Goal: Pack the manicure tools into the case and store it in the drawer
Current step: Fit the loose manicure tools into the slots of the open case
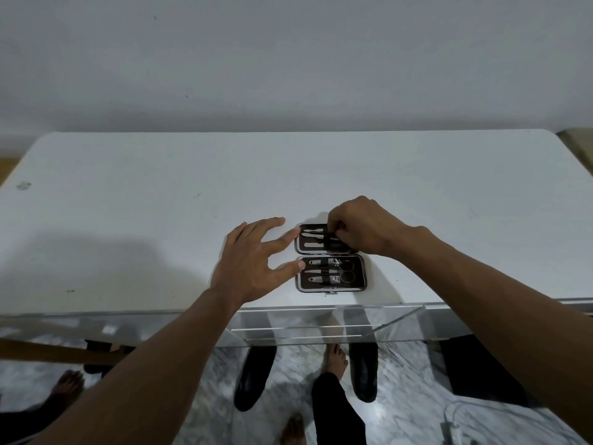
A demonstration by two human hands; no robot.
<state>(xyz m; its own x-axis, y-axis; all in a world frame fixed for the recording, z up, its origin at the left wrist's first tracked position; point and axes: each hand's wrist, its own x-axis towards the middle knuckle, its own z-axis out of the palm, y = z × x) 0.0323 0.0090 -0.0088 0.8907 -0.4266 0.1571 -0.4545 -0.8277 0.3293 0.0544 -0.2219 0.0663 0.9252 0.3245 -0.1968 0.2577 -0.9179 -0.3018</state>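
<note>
On the table (128,220), by its near edge, right of centre: the opened case (361,284), tools (324,270) in both far and near halves. Left hand (253,261) touching its left side, right hand (359,229) upon the far half; drawer (321,322) beneath the table's near edge.

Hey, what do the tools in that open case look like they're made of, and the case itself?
Tools: likely polished steel, silvery with bright glints. Case: dark matte lining, perhaps leatherette or fabric; its pale shiny rim looks like metal, though plastic is possible.
</note>
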